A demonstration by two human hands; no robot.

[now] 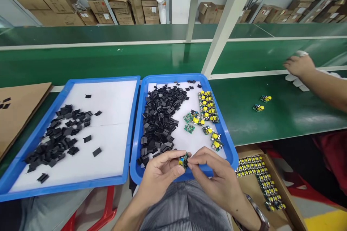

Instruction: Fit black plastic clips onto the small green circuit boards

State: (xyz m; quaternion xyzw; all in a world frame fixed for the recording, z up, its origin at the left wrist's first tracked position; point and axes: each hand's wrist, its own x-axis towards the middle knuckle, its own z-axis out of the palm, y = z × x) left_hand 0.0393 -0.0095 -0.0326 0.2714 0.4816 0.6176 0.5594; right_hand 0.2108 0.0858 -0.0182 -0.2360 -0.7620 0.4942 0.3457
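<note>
Over the near edge of a blue tray [230, 148], my left hand [159, 175] pinches a small green circuit board [184, 160] with a yellow part on it. My right hand [217, 178] is closed at the board's right side, its thumb and forefinger tips on a small dark piece there, too small to make out well. Black plastic pieces [159, 115] are heaped in the left half of this tray. On its right side lie a block of boards with yellow parts [208, 106] and several loose boards [189, 128].
Another blue tray [132, 115] with black pieces stands at the left, beside cardboard [24, 112]. A carton [290, 198] of boards is at the lower right. Another person's hand [299, 65] is over the green bench [238, 115], near two boards. A white post [230, 14] rises behind the trays.
</note>
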